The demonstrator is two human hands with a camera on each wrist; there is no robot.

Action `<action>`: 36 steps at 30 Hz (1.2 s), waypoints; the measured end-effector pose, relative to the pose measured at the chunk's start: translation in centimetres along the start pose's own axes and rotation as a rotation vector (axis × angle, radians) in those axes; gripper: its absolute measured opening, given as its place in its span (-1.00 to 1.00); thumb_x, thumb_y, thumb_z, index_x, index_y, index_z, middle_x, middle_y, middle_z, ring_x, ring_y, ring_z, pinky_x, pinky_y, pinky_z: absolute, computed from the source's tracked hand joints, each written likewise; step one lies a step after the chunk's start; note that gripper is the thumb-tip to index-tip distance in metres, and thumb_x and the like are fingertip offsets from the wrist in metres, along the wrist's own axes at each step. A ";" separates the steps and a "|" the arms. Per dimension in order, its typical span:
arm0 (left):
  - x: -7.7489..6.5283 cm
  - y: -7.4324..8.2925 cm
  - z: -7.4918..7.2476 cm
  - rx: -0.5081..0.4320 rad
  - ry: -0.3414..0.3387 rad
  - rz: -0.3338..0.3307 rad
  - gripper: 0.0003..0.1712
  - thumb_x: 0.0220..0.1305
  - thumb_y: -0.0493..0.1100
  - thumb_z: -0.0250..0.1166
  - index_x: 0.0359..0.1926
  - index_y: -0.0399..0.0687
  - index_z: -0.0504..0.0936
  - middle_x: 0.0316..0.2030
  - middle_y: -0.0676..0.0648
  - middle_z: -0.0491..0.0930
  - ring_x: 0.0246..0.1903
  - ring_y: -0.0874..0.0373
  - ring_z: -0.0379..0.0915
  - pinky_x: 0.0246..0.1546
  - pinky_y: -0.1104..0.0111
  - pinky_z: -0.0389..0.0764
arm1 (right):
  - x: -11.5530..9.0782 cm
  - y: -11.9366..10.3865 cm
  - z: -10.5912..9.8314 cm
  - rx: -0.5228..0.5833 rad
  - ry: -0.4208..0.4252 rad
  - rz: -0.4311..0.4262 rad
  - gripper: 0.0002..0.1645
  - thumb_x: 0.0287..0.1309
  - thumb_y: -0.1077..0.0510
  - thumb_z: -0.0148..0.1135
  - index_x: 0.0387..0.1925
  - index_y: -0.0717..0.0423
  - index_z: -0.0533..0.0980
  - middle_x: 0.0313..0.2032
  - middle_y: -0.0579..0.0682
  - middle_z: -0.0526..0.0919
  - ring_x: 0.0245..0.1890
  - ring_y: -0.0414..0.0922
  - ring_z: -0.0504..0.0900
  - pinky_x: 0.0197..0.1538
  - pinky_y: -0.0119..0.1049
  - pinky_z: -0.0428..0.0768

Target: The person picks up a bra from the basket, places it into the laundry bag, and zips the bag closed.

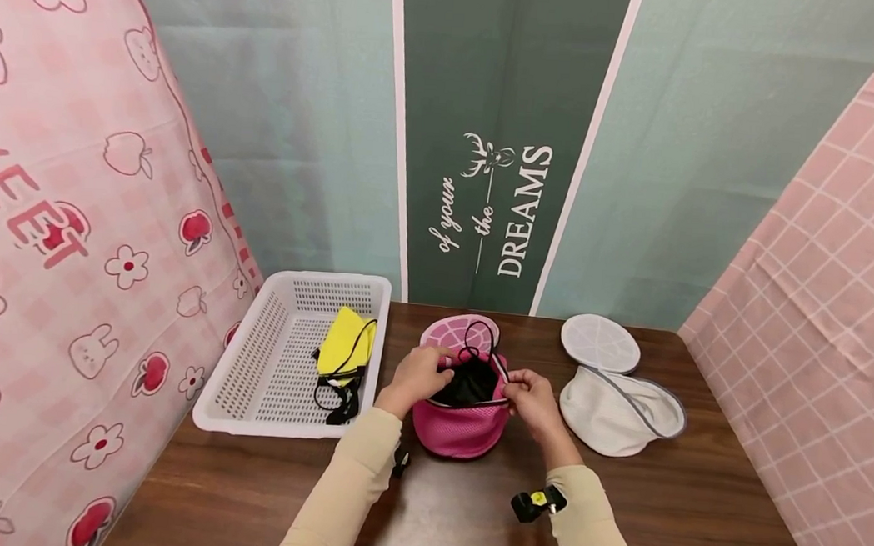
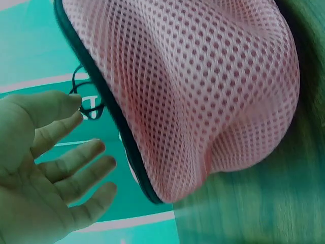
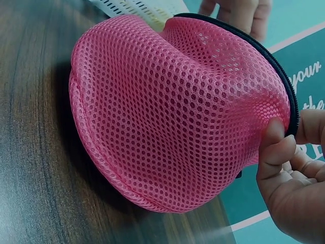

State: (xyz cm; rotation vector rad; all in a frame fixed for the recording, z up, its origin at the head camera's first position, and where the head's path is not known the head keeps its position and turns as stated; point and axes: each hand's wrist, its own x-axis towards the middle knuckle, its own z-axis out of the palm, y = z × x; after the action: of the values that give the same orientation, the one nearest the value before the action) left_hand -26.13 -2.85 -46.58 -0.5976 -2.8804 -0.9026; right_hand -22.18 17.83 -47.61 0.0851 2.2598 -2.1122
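We see the pink mesh bag (image 1: 460, 435) standing on the wooden table (image 1: 453, 508), mouth gaping, its round lid (image 1: 444, 333) folded back. Our right hand (image 1: 537, 403) pinches its zipped rim; our left hand (image 1: 419, 379), fingers loosely spread, is at the opposite side. Black cord (image 1: 478, 326) loops up across the opening, and dark contents fill it. To our right lies a white bag (image 1: 599, 416); to our left, a white basket (image 1: 277, 429) holds a yellow item (image 1: 346, 341) with black cords. We read "of your", "the" and "DREAMS" on the green backdrop (image 1: 488, 59), "WEET" on the pink curtain (image 1: 75, 167).
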 end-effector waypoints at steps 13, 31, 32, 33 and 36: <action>-0.9 -1.9 -0.2 -0.030 0.051 -0.141 -0.66 -0.04 -0.45 0.12 -0.18 -0.35 0.63 -0.26 -0.24 0.59 -0.14 -0.16 0.40 -0.12 0.14 0.43 | -0.6 -1.0 0.3 -0.006 -0.004 0.002 -0.77 0.04 0.53 0.02 -0.21 0.61 0.35 -0.58 0.06 0.49 -0.67 -0.23 0.41 -0.59 -0.42 0.39; -1.2 -3.6 -0.5 -0.273 -0.046 -0.331 -0.75 -0.12 -0.44 0.21 -0.32 -0.33 0.67 -0.49 -0.09 0.55 -0.55 0.14 0.41 -0.54 0.43 0.46 | 1.1 1.8 -0.5 -0.019 0.030 -0.013 -0.79 0.03 0.50 0.07 -0.22 0.52 0.39 -0.59 0.00 0.50 -0.68 -0.24 0.38 -0.60 -0.39 0.41; -1.2 -3.6 -0.5 -0.282 -0.056 -0.328 -0.77 -0.12 -0.44 0.20 -0.34 -0.34 0.67 -0.51 -0.08 0.53 -0.55 0.14 0.38 -0.53 0.43 0.45 | 1.1 1.9 -0.5 -0.018 0.029 -0.009 -0.79 0.04 0.50 0.07 -0.22 0.52 0.39 -0.59 0.00 0.50 -0.68 -0.24 0.38 -0.60 -0.39 0.41; -1.2 -3.7 -0.5 -0.290 -0.063 -0.322 -0.78 -0.13 -0.44 0.20 -0.37 -0.34 0.66 -0.52 -0.07 0.51 -0.54 0.15 0.36 -0.52 0.43 0.43 | 1.2 1.9 -0.5 -0.018 0.027 -0.003 -0.79 0.04 0.50 0.07 -0.22 0.52 0.39 -0.58 0.00 0.50 -0.68 -0.24 0.38 -0.60 -0.40 0.41; -1.2 -3.7 -0.5 -0.268 -0.078 -0.295 -0.86 -0.16 -0.44 0.19 -0.47 -0.33 0.63 -0.57 -0.06 0.45 -0.53 0.13 0.28 -0.48 0.40 0.38 | 1.3 2.0 -0.5 -0.012 0.020 0.004 -0.78 0.06 0.50 0.07 -0.20 0.53 0.39 -0.57 0.01 0.50 -0.67 -0.24 0.38 -0.60 -0.40 0.41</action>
State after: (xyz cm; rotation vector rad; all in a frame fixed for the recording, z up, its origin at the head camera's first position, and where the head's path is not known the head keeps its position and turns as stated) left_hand -26.46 -6.34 -48.38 -0.2268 -2.9908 -1.3489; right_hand -23.31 18.44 -49.64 0.1112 2.2817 -2.1049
